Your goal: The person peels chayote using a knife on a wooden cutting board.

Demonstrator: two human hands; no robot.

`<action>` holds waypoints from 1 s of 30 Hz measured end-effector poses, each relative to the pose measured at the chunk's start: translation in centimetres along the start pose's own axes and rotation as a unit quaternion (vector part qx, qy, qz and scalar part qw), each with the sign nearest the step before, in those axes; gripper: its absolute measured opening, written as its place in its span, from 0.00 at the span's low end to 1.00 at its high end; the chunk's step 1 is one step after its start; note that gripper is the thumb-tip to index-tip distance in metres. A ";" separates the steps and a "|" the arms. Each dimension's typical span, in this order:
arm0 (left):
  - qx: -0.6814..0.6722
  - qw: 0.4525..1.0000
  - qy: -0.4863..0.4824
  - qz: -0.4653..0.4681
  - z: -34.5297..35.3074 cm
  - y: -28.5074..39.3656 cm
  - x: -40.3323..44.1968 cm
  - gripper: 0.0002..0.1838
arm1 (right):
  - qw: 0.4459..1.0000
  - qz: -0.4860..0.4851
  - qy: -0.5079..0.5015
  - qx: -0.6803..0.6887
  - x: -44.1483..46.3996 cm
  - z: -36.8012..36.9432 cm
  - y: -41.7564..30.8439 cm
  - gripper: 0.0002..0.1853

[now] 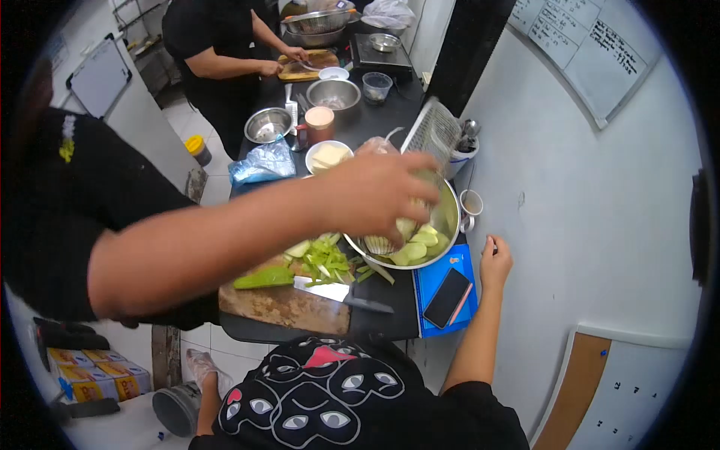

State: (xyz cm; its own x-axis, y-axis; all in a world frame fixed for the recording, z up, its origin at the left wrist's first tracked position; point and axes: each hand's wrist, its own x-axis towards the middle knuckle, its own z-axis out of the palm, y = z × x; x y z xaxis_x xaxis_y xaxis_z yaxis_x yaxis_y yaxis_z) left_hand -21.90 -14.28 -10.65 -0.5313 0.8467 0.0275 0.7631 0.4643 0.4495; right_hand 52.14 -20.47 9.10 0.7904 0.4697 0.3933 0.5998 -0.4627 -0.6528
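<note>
My right hand (496,263) is closed beside the wall, to the right of the blue folder; any small thing in its fingers is too small to make out. Low on the left, my left hand (201,365) seems to be in a clear plastic glove, above a grey bucket (177,410); its fingers are unclear. A co-worker's blurred hand (386,191) reaches from the left over a big metal bowl (455,236) of pale green slices (420,246). On the wooden board (289,309) lie chopped greens (325,260) and a knife (337,293).
A black phone (447,298) and a pencil lie on the blue folder (421,281). Behind stand a plate of pale slabs (328,156), a brown mug (320,124) and metal bowls (334,94). Another person (214,52) cuts at the far board. A cup (471,202) is near the wall.
</note>
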 end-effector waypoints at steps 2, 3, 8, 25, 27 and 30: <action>0.003 1.000 -0.004 -0.001 0.0 0.0 0.2 0.24 | 1.000 -0.012 0.002 -0.002 -0.2 -0.3 -0.2 0.09; 0.002 1.000 -0.005 0.001 -0.1 -0.1 0.2 0.24 | 1.000 -0.009 0.003 -0.001 -0.2 -0.5 -0.5 0.09; 0.004 1.000 -0.012 -0.001 -0.4 -0.1 0.5 0.25 | 1.000 0.010 0.012 0.006 -0.3 -1.7 -2.2 0.09; 0.276 0.950 -0.142 0.021 0.2 -3.8 3.6 0.19 | 0.997 -0.050 0.009 0.055 0.6 0.4 -3.9 0.09; 0.392 0.903 -0.161 0.070 0.3 -4.1 3.5 0.19 | 0.997 -0.056 -0.007 0.050 0.8 1.6 -3.9 0.09; 0.515 0.825 -0.141 0.185 -0.9 -3.8 2.2 0.19 | 0.993 -0.053 -0.082 0.060 0.9 4.7 -4.4 0.09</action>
State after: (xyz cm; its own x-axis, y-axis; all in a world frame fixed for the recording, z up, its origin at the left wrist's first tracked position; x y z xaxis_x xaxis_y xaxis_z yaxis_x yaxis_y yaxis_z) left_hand -26.26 -14.42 -11.47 -0.1955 0.9397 -0.2807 0.8384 0.0117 -0.5450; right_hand 49.60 -14.54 9.27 0.6865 0.6323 0.3591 0.6513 -0.3150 -0.6904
